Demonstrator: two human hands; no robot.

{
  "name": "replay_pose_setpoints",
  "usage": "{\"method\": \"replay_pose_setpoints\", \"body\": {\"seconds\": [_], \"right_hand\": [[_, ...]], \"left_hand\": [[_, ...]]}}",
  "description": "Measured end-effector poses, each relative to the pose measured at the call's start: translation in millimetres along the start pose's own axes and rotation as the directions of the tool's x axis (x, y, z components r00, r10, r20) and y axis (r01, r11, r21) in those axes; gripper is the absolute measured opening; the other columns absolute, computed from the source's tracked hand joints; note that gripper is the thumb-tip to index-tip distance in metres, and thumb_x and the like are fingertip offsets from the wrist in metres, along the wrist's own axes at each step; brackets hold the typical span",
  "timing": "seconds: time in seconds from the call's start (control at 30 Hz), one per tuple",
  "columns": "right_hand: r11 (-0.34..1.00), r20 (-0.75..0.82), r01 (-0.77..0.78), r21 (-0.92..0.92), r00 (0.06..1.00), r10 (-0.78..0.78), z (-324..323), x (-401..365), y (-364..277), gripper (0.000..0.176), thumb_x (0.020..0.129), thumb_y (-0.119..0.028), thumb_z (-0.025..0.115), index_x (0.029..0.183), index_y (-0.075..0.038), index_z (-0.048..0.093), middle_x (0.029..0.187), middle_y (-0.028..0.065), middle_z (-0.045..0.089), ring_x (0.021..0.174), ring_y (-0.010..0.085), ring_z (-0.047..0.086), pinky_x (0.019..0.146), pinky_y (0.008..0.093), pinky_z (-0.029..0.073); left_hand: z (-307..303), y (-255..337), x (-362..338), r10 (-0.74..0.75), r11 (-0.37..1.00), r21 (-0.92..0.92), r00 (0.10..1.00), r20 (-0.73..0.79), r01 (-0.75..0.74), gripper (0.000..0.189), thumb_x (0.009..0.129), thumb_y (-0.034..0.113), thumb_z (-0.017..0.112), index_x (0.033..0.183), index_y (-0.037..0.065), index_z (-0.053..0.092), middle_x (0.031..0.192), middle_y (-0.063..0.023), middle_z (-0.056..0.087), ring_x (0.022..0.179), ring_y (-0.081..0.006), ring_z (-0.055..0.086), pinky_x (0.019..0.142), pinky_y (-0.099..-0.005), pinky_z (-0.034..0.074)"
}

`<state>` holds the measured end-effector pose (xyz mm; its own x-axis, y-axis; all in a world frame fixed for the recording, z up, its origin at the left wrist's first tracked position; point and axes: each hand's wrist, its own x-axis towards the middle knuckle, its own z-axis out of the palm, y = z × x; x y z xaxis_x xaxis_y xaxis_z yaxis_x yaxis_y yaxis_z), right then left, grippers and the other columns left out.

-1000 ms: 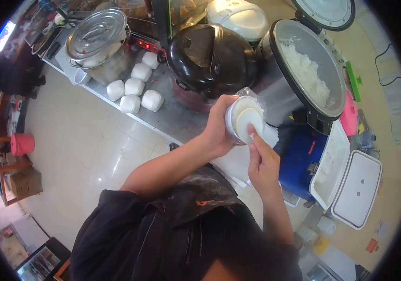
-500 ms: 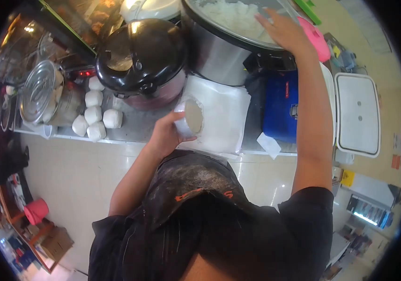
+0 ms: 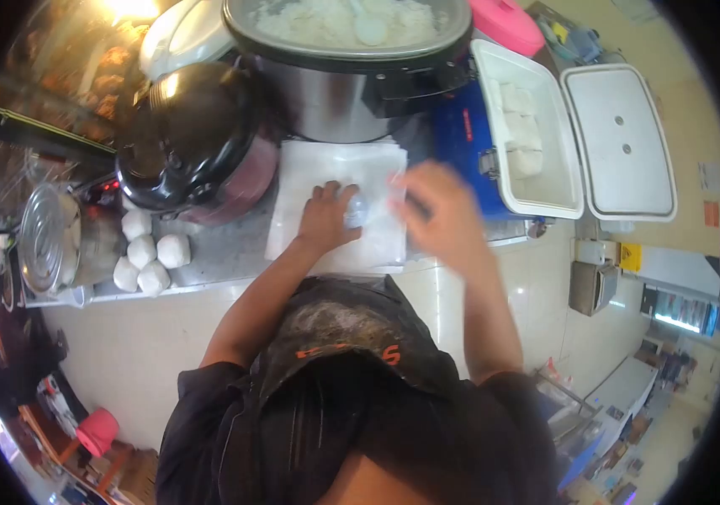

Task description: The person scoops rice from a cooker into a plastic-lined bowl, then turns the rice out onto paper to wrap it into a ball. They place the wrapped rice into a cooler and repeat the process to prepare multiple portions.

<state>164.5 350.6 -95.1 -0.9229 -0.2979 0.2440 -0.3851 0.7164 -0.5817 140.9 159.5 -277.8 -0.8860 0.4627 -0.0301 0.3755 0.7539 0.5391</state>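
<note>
My left hand (image 3: 326,217) is over a stack of white paper sheets (image 3: 297,168) on the counter. Its thumb and fingers curve around a small translucent cup (image 3: 357,210), whose far part is covered by the hand. My right hand (image 3: 442,215), smeared by motion, hovers by the right edge of the paper, apart from the cup. Behind the sheets stands a large cooker (image 3: 326,105) full of white rice (image 3: 318,21), with a pale rice scoop (image 3: 368,27) lying in the rice.
A dark-lidded rice cooker (image 3: 187,139) stands left of the paper. Several white wrapped bundles (image 3: 143,251) sit by a steel pot (image 3: 95,244). On the right, a blue cooler box (image 3: 461,156) stands open with white bundles (image 3: 524,135) inside.
My right hand has come down from the rice to the paper. My left hand has lowered the cup, its mouth no longer facing up toward me. The view has turned rightward.
</note>
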Motion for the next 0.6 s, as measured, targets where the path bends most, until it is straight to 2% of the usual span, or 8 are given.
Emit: {"method": "replay_pose_setpoints", "body": {"seconds": [0.1, 0.2, 0.3, 0.43, 0.53, 0.6], "right_hand": [[0.997, 0.35, -0.067, -0.034, 0.934, 0.075, 72.0, -68.4, 35.3, 0.031, 0.075, -0.012, 0.074, 0.104, -0.002, 0.065, 0.108, 0.0127, 0.064, 0.101, 0.0311, 0.06, 0.088, 0.0432, 0.047], [0.979, 0.217, 0.08, -0.188, 0.975, -0.039, 123.6, -112.4, 53.1, 0.036, 0.074, -0.012, 0.073, 0.107, -0.002, 0.063, 0.116, 0.0118, 0.062, 0.109, 0.0302, 0.059, 0.09, 0.0427, 0.047], [0.974, 0.455, 0.078, -0.214, 0.89, 0.029, 125.2, -119.9, 56.8, 0.033, 0.076, -0.009, 0.067, 0.109, -0.002, 0.061, 0.121, 0.0115, 0.06, 0.114, 0.0294, 0.058, 0.092, 0.0414, 0.047], [0.964, 0.438, 0.093, -0.251, 0.899, 0.027, 124.4, -118.7, 62.1, 0.03, 0.076, -0.006, 0.06, 0.106, -0.001, 0.063, 0.118, 0.0121, 0.062, 0.113, 0.0283, 0.059, 0.092, 0.0402, 0.047], [0.964, 0.461, 0.099, -0.247, 0.887, 0.027, 122.6, -111.5, 63.2, 0.026, 0.077, -0.007, 0.057, 0.102, -0.002, 0.064, 0.111, 0.0117, 0.065, 0.11, 0.0272, 0.061, 0.091, 0.0399, 0.047], [0.958, 0.465, 0.1, -0.269, 0.885, 0.038, 124.9, -111.5, 66.0, 0.025, 0.078, -0.007, 0.057, 0.102, -0.002, 0.064, 0.11, 0.0119, 0.065, 0.11, 0.0269, 0.061, 0.091, 0.04, 0.047]], "left_hand": [[-3.6, 3.0, -5.3, 0.012, 1.0, -0.024, 0.995, -0.102, -0.014, 0.074, 0.06, 0.03, 0.082, 0.126, 0.019, 0.052, 0.123, -0.0171, 0.051, 0.107, -0.0382, 0.052, 0.09, -0.0461, 0.048], [-1.8, 2.5, -5.4, -0.041, 0.997, -0.077, 0.986, -0.161, 0.029, 0.07, 0.058, 0.025, 0.083, 0.122, 0.02, 0.055, 0.121, -0.0131, 0.054, 0.105, -0.0364, 0.053, 0.089, -0.0456, 0.049], [-3.8, 2.0, -3.7, -0.03, 0.996, -0.093, 0.975, -0.219, 0.01, 0.068, 0.056, 0.023, 0.083, 0.118, 0.02, 0.057, 0.118, -0.0106, 0.057, 0.103, -0.0348, 0.055, 0.088, -0.0453, 0.049], [-9.9, 4.1, -2.5, 0.02, 0.999, -0.042, 0.958, -0.286, -0.033, 0.067, 0.055, 0.023, 0.083, 0.117, 0.018, 0.058, 0.115, -0.01, 0.059, 0.102, -0.0333, 0.056, 0.086, -0.0443, 0.048], [-7.6, -3.1, -6.7, -0.05, 0.994, -0.107, 0.97, -0.236, 0.026, 0.07, 0.057, 0.028, 0.082, 0.123, 0.023, 0.057, 0.122, -0.0096, 0.054, 0.108, -0.0339, 0.051, 0.092, -0.0472, 0.043], [-9.7, -6.2, -5.3, -0.038, 0.994, -0.111, 0.97, -0.242, 0.011, 0.07, 0.057, 0.028, 0.082, 0.123, 0.023, 0.057, 0.123, -0.0094, 0.054, 0.109, -0.0336, 0.051, 0.091, -0.0473, 0.044]]}}
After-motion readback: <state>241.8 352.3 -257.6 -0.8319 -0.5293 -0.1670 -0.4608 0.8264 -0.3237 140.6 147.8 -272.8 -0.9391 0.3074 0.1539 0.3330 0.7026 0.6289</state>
